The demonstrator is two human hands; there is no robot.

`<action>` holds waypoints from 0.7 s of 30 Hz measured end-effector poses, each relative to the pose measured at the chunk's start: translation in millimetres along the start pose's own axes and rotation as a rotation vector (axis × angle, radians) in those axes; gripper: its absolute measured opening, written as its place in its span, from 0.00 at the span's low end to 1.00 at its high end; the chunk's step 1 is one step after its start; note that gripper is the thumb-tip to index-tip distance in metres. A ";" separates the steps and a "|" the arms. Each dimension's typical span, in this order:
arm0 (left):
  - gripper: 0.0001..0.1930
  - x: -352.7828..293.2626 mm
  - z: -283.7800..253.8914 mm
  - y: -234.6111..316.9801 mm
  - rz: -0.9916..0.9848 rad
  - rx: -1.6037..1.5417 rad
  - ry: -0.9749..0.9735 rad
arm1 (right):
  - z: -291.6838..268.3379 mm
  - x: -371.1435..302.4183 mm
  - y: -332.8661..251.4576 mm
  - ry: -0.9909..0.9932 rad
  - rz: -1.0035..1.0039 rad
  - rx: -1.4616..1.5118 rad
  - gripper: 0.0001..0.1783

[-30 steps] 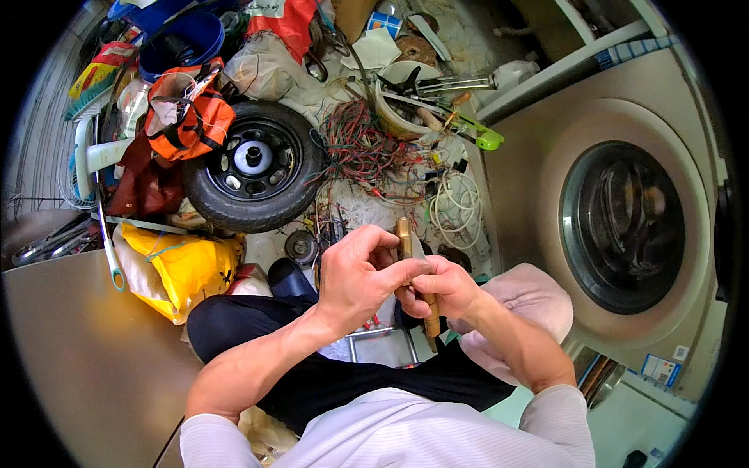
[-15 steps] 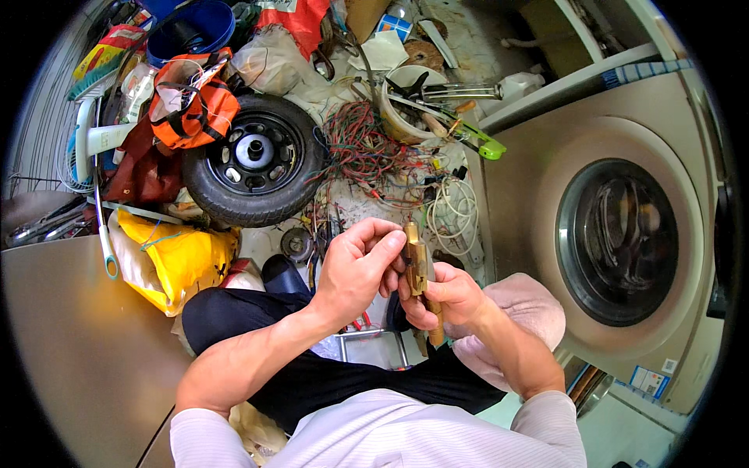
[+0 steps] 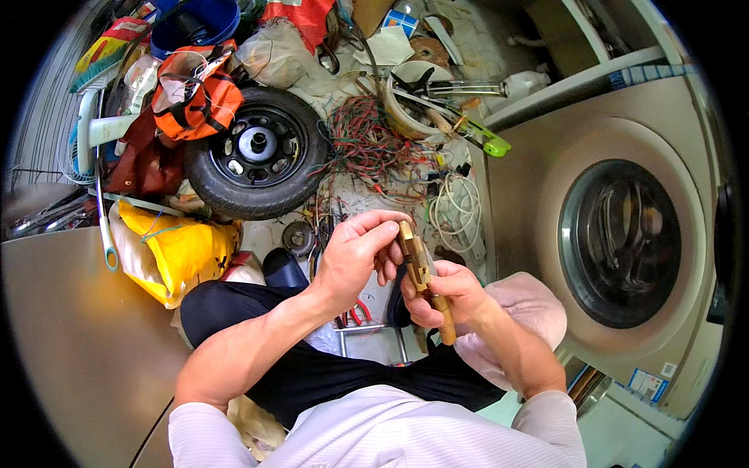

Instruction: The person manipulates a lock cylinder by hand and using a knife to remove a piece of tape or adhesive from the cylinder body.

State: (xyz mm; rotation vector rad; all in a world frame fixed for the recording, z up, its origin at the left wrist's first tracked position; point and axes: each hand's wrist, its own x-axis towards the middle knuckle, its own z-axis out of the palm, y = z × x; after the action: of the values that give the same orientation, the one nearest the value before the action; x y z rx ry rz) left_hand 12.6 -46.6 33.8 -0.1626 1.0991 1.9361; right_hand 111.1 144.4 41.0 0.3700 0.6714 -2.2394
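Between my two hands, above my lap, is a long brass-coloured fitting [image 3: 414, 258] with flat-sided, stepped sections and a rounded lower end. Its exact kind I cannot make out. The fingers of my left hand [image 3: 349, 253] pinch its upper end, thumb on top. My right hand [image 3: 452, 293] is closed round the lower part, and the rounded end sticks out below the fingers. The fitting tilts, with its top to the left and its bottom to the right. My fingers hide part of its sides.
A black-rimmed car wheel [image 3: 258, 152] lies beyond my left hand, beside tangled red and green wires [image 3: 367, 140]. A white bucket [image 3: 399, 125] of tools stands farther back. The washing machine [image 3: 538, 234] is at my right. Red-handled pliers [image 3: 360, 312] lie below my hands.
The fitting has tilted further, its upper end leaning left and its lower end shifting right. Both hands keep their hold, and the head view has shifted slightly.
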 end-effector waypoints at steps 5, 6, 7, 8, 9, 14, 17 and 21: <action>0.15 -1.2 -0.1 1.4 0.001 0.030 0.009 | -2.0 0.9 0.2 0.016 -0.006 0.005 0.25; 0.15 -1.4 -0.4 1.6 0.003 0.037 0.014 | -4.1 1.8 1.2 0.008 0.000 0.015 0.24; 0.15 -1.4 -1.1 1.7 0.001 0.036 0.013 | -5.6 2.2 1.2 0.001 0.007 0.025 0.24; 0.15 -1.4 -2.3 2.0 0.004 0.049 0.007 | -4.9 2.5 0.5 0.003 0.007 0.027 0.24; 0.16 -0.9 -2.8 2.3 0.005 0.063 0.001 | -2.7 3.1 -0.7 0.041 -0.009 0.011 0.22; 0.17 3.7 0.8 -0.6 0.016 0.095 0.118 | 9.7 14.3 -3.0 0.316 -0.071 -0.292 0.16; 0.16 12.4 -6.1 -15.4 -0.002 0.102 0.157 | 17.7 18.3 2.9 0.421 -0.084 -0.486 0.09; 0.18 16.9 -13.4 -31.4 -0.006 0.022 0.157 | 22.2 17.3 4.0 0.386 -0.096 -0.478 0.09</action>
State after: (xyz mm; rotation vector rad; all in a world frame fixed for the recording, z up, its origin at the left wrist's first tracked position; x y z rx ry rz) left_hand 21.8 -39.0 -2.4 -0.3095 1.2207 1.9308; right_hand 101.2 119.3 50.0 0.5384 1.4177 -2.0217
